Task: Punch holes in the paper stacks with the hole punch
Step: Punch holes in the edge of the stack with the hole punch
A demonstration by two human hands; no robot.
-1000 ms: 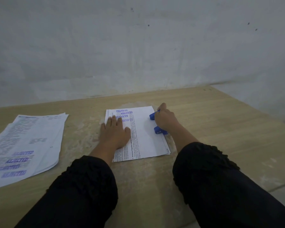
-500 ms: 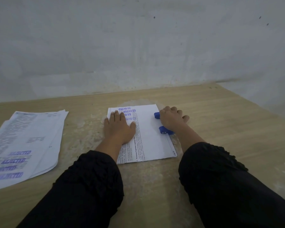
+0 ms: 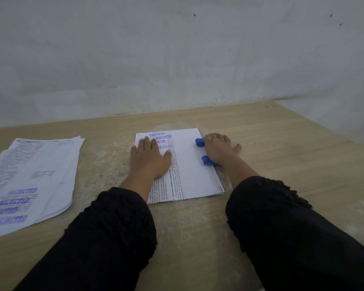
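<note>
Two hands rest on the stack (image 3: 189, 164) at mid-worktop (image 3: 282, 143); the left hand (image 3: 149, 160) lies flat on the stack's left half, fingers spread; the right hand (image 3: 218, 149) presses the blue punch (image 3: 206, 160) at the stack's right edge, fingers draped over it; loose sheets (image 3: 34, 175) lie well left of the stack.

I seem to sit at a plain desk, office-like: a light wood-grain tabletop (image 3: 282, 148) against a bare grey plaster wall (image 3: 177, 59), stamped printed papers (image 3: 32, 175) at left.
</note>
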